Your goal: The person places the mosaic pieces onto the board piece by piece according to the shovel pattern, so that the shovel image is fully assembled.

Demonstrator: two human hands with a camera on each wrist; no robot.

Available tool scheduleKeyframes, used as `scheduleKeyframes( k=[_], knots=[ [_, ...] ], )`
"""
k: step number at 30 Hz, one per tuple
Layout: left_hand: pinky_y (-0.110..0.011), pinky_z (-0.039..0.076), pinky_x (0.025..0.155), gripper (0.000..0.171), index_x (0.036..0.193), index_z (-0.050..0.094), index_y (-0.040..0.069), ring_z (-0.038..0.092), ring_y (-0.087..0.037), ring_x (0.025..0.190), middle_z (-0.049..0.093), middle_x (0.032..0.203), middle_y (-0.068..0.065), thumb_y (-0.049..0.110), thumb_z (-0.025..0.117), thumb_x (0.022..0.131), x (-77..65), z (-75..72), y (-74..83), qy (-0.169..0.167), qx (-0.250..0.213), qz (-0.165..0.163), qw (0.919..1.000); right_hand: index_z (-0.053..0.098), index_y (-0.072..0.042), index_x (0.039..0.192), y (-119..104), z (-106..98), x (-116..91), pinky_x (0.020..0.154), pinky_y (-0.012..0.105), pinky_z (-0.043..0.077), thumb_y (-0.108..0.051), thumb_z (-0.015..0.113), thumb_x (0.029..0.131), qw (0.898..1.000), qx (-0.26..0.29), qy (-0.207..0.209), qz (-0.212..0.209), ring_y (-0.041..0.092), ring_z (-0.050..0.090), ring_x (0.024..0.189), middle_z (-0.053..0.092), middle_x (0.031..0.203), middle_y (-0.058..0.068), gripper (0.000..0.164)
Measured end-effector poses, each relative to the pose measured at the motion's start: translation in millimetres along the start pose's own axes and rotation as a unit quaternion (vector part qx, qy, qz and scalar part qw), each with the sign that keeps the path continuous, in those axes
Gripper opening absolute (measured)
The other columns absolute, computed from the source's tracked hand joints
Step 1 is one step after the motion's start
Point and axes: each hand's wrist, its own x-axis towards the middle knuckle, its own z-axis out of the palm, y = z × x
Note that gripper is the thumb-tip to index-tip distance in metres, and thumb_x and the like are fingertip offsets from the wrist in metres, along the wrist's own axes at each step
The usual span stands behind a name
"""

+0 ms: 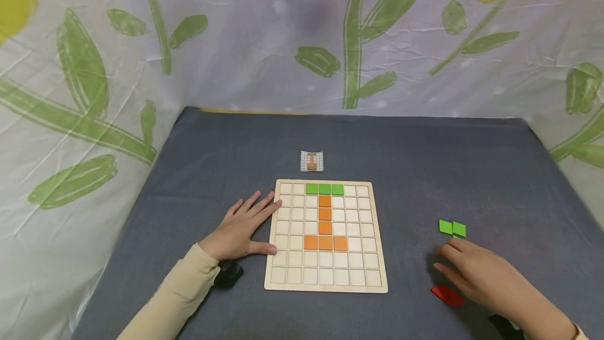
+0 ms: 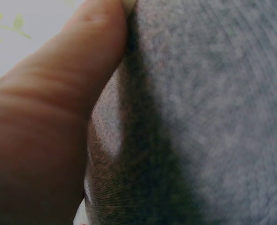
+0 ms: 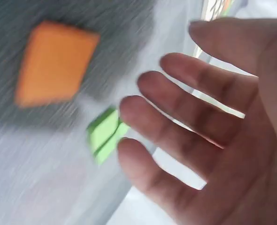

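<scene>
A light wooden grid board (image 1: 325, 277) lies flat on the dark cloth. It holds three green tiles (image 1: 324, 189) in its top row and several orange tiles (image 1: 324, 214) in a column ending in a short crossbar. My left hand (image 1: 238, 230) is spread, fingertips and thumb on the board's left edge. To the right of the board, my right hand (image 1: 476, 274) hovers with loosely bent fingers and nothing in them. Loose green tiles (image 1: 452, 227) lie just beyond its fingertips, and red tiles (image 1: 448, 296), partly hidden, lie below it. One tile (image 3: 56, 65) looks orange in the right wrist view.
A small printed card (image 1: 312, 161) with a grid pattern lies behind the board. Dark grey cloth (image 1: 406, 151) covers the table. A pale curtain (image 1: 264, 41) with yellow flowers and green leaves hangs behind and at both sides.
</scene>
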Motion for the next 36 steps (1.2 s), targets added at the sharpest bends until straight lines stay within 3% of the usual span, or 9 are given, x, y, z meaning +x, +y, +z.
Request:
scheduleKeyframes(
  k=[4, 6, 13, 18, 22, 27, 31, 36],
  knots=[
    [-0.062, 0.012, 0.112, 0.096, 0.153, 0.027, 0.021, 0.014, -0.036, 0.146, 0.022, 0.159, -0.007, 0.061, 0.068, 0.076, -0.4, -0.9, 1.1, 0.002, -0.001, -0.001, 1.0000, 0.059, -0.023, 0.089, 5.9, -6.9, -20.2, 0.053, 0.018, 0.034, -0.031, 0.079, 0.079, 0.991, -0.004, -0.091, 0.094, -0.007, 0.034, 0.062, 0.040, 0.075, -0.019, 0.023],
    [-0.062, 0.012, 0.112, 0.096, 0.153, 0.026, 0.021, 0.013, -0.036, 0.147, 0.022, 0.159, -0.007, 0.062, 0.068, 0.076, 0.1, -0.2, 1.7, -0.001, -0.003, -0.003, 1.0000, 0.058, -0.024, 0.089, 8.7, -8.2, -27.5, 0.053, 0.020, 0.036, -0.029, 0.081, 0.076, 0.987, 0.001, -0.115, 0.112, -0.007, 0.036, 0.063, 0.042, 0.076, -0.020, 0.026],
    [-0.062, 0.011, 0.112, 0.097, 0.153, 0.027, 0.021, 0.013, -0.036, 0.147, 0.022, 0.159, -0.007, 0.061, 0.069, 0.076, 0.1, 0.7, 2.0, -0.001, -0.005, -0.006, 1.0000, 0.058, -0.027, 0.089, 18.8, -2.6, -40.9, 0.056, 0.018, 0.040, -0.017, 0.084, 0.069, 0.994, 0.030, -0.066, 0.077, -0.009, 0.046, 0.069, 0.048, 0.081, -0.024, 0.035],
    [-0.063, 0.011, 0.112, 0.097, 0.153, 0.027, 0.021, 0.014, -0.036, 0.146, 0.022, 0.159, -0.007, 0.062, 0.069, 0.076, 0.2, 1.3, 1.1, 0.003, -0.003, -0.005, 1.0000, 0.055, -0.029, 0.087, 21.0, 0.0, -46.1, 0.060, 0.010, 0.034, -0.011, 0.085, 0.065, 0.997, 0.030, -0.030, 0.070, -0.008, 0.046, 0.071, 0.047, 0.081, -0.025, 0.041],
    [-0.063, 0.011, 0.112, 0.096, 0.153, 0.027, 0.021, 0.014, -0.036, 0.146, 0.023, 0.159, -0.008, 0.061, 0.069, 0.076, 0.4, 1.5, 0.4, 0.006, -0.004, -0.001, 1.0000, 0.055, -0.026, 0.088, 21.8, 1.2, -47.9, 0.055, 0.013, 0.030, -0.016, 0.083, 0.071, 0.993, 0.052, -0.060, 0.083, -0.009, 0.038, 0.068, 0.041, 0.079, -0.023, 0.035],
    [-0.063, 0.011, 0.112, 0.096, 0.153, 0.027, 0.021, 0.014, -0.036, 0.146, 0.023, 0.159, -0.008, 0.061, 0.069, 0.076, 0.6, 1.7, 0.1, 0.008, -0.005, 0.003, 1.0000, 0.055, -0.020, 0.089, 20.9, 4.2, -50.1, 0.052, 0.021, 0.038, -0.018, 0.083, 0.072, 0.989, 0.061, -0.093, 0.096, -0.008, 0.040, 0.068, 0.045, 0.079, -0.019, 0.033],
    [-0.062, 0.010, 0.112, 0.097, 0.153, 0.026, 0.021, 0.013, -0.036, 0.146, 0.022, 0.159, -0.008, 0.062, 0.068, 0.076, 0.8, 2.0, -0.6, 0.008, -0.005, 0.006, 0.9999, 0.055, -0.017, 0.089, 20.2, 7.5, -49.3, 0.054, 0.022, 0.043, -0.007, 0.086, 0.063, 0.994, 0.044, -0.061, 0.083, -0.006, 0.045, 0.070, 0.051, 0.084, -0.014, 0.042],
    [-0.062, 0.010, 0.112, 0.099, 0.153, 0.025, 0.021, 0.013, -0.036, 0.147, 0.021, 0.159, -0.008, 0.063, 0.068, 0.075, 0.7, 1.9, -1.3, 0.008, -0.003, 0.003, 1.0000, 0.057, -0.012, 0.094, 17.7, 5.7, -33.8, 0.059, 0.013, 0.041, 0.004, 0.084, 0.056, 0.998, 0.046, -0.008, 0.045, -0.002, 0.047, 0.075, 0.050, 0.090, -0.010, 0.049]
  ],
)
